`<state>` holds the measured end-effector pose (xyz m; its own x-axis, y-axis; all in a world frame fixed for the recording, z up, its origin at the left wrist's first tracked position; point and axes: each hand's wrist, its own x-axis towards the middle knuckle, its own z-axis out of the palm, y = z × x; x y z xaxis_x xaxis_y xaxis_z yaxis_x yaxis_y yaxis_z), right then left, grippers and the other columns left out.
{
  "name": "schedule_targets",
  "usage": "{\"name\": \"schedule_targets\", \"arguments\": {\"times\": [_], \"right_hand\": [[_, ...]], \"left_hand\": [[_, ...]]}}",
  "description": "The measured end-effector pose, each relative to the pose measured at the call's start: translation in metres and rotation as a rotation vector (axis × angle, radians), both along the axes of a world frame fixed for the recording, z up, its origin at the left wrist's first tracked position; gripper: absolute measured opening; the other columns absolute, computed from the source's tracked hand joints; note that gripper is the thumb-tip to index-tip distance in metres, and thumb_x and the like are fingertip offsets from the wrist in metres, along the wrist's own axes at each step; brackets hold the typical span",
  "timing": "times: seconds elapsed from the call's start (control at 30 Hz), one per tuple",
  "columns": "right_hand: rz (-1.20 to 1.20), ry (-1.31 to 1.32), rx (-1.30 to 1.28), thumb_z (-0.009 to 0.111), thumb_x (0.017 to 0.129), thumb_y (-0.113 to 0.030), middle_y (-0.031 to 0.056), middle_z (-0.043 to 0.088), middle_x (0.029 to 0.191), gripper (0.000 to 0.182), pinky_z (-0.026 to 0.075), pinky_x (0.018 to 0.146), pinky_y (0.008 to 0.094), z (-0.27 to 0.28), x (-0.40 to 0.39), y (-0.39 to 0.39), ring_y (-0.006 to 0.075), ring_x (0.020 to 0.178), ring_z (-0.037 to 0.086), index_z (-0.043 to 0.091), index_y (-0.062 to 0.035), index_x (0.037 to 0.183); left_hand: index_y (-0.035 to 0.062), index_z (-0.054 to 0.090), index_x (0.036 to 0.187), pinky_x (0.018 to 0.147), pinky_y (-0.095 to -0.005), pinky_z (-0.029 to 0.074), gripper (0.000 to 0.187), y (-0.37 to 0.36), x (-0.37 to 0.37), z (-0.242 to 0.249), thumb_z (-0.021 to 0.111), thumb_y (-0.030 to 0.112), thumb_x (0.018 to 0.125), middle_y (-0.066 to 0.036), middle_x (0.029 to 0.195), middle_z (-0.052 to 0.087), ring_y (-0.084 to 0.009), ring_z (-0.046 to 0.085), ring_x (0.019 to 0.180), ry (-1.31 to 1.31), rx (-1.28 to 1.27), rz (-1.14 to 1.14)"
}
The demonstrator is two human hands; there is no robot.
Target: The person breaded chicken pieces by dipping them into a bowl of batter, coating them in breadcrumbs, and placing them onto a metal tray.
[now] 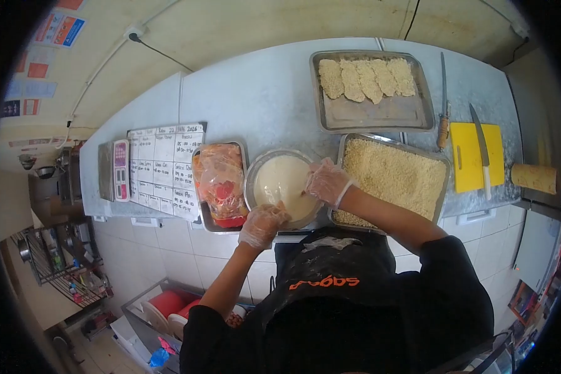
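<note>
A round metal bowl of pale, creamy liquid stands on the metal counter. Over its lower left rim is my left hand, in a clear plastic glove, fingers curled together at the liquid. My right hand, gloved too, is over the bowl's right side with its fingers bent downward; what either hand holds is too small to make out. Left of the bowl, a metal tray holds plastic-wrapped raw meat. To the right, a deep tray is filled with pale crumbs.
Behind the crumbs, a tray holds several coated pieces. Further right lie a sharpening steel and a yellow cutting board with a knife. A written whiteboard and a scale are at the left.
</note>
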<state>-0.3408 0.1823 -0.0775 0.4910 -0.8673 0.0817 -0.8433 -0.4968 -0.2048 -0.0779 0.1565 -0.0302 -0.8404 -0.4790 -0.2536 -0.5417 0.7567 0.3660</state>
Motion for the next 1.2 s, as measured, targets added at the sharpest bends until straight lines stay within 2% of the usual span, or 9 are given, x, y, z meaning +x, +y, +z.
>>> {"name": "schedule_targets", "arguments": {"times": [0.07,0.17,0.27,0.4,0.63,0.77,0.83,1.03,1.2], "right_hand": [[-0.029,0.008,-0.055,0.058,0.077,-0.022,-0.0013,0.060,0.075,0.006,0.040,0.076,0.0406,0.006,-0.003,0.005,0.0204,0.090,0.057,0.062,-0.0187,0.074],[-0.017,0.035,-0.055,0.060,0.075,-0.020,0.0005,0.062,0.074,0.006,0.040,0.073,0.0402,0.011,-0.003,0.006,0.0214,0.087,0.059,0.064,-0.0177,0.071],[0.022,0.053,0.005,0.062,0.076,-0.019,0.0036,0.066,0.075,0.009,0.042,0.069,0.0408,0.014,0.003,0.006,0.0233,0.086,0.064,0.069,-0.0164,0.070],[-0.045,-0.009,0.057,0.062,0.076,-0.018,0.0055,0.067,0.078,0.009,0.043,0.071,0.0418,0.008,0.008,0.024,0.0254,0.086,0.064,0.070,-0.0153,0.073],[-0.219,-0.172,0.005,0.061,0.076,-0.017,0.0083,0.067,0.080,0.011,0.045,0.077,0.0445,-0.009,0.017,0.056,0.0288,0.086,0.064,0.070,-0.0119,0.077],[-0.243,-0.154,-0.020,0.062,0.075,-0.016,0.0088,0.067,0.081,0.008,0.046,0.076,0.0446,0.006,0.026,0.069,0.0290,0.086,0.063,0.068,-0.0120,0.077],[-0.253,-0.205,-0.090,0.063,0.074,-0.016,0.0089,0.067,0.080,0.006,0.046,0.074,0.0449,0.013,0.028,0.073,0.0289,0.086,0.063,0.067,-0.0121,0.076],[-0.249,-0.203,0.107,0.064,0.074,-0.015,0.0128,0.066,0.079,0.007,0.047,0.078,0.0464,0.033,0.013,0.081,0.0326,0.086,0.065,0.067,-0.0093,0.075],[-0.453,-0.180,0.287,0.061,0.085,-0.021,0.0156,0.069,0.086,0.017,0.048,0.085,0.0478,0.073,-0.008,0.084,0.0368,0.090,0.066,0.068,-0.0064,0.093]], "left_hand": [[0.0146,0.069,0.103,0.092,-0.0416,0.049,0.018,0.006,-0.002,0.018,0.066,0.014,0.085,-0.010,0.100,0.069,-0.0297,0.064,0.103,0.127,0.017,-0.003],[0.0136,0.070,0.105,0.094,-0.0418,0.048,0.019,-0.008,-0.012,0.018,0.061,0.025,0.093,-0.012,0.102,0.069,-0.0310,0.064,0.105,-0.130,-0.007,0.026],[0.0125,0.070,0.108,0.094,-0.0437,0.048,0.026,-0.029,-0.014,0.000,0.057,0.031,0.095,-0.013,0.105,0.069,-0.0327,0.063,0.106,-0.091,0.007,0.160],[0.0118,0.069,0.114,0.092,-0.0464,0.048,0.032,-0.031,0.001,-0.030,0.060,0.032,0.091,-0.017,0.108,0.069,-0.0361,0.063,0.104,0.171,-0.091,0.332],[0.0092,0.067,0.117,0.090,-0.0480,0.049,0.042,0.010,0.003,-0.042,0.066,0.037,0.086,-0.024,0.109,0.067,-0.0388,0.064,0.103,-0.077,0.058,0.405],[0.0067,0.069,0.108,0.083,-0.0486,0.052,0.040,0.002,0.010,-0.061,0.068,0.039,0.084,-0.023,0.102,0.069,-0.0396,0.066,0.095,-0.132,-0.048,0.238],[0.0066,0.070,0.102,0.080,-0.0488,0.053,0.037,0.002,-0.005,-0.029,0.068,0.039,0.083,-0.021,0.095,0.070,-0.0399,0.067,0.090,-0.203,-0.013,0.378],[0.0053,0.071,0.094,0.077,-0.0508,0.052,0.044,-0.013,-0.012,-0.004,0.062,0.048,0.087,-0.024,0.085,0.068,-0.0418,0.067,0.083,-0.101,-0.019,0.282],[0.0036,0.072,0.090,0.073,-0.0502,0.051,0.041,-0.031,-0.008,0.020,0.064,0.043,0.083,-0.023,0.084,0.068,-0.0408,0.066,0.081,-0.055,-0.031,0.358]]}}
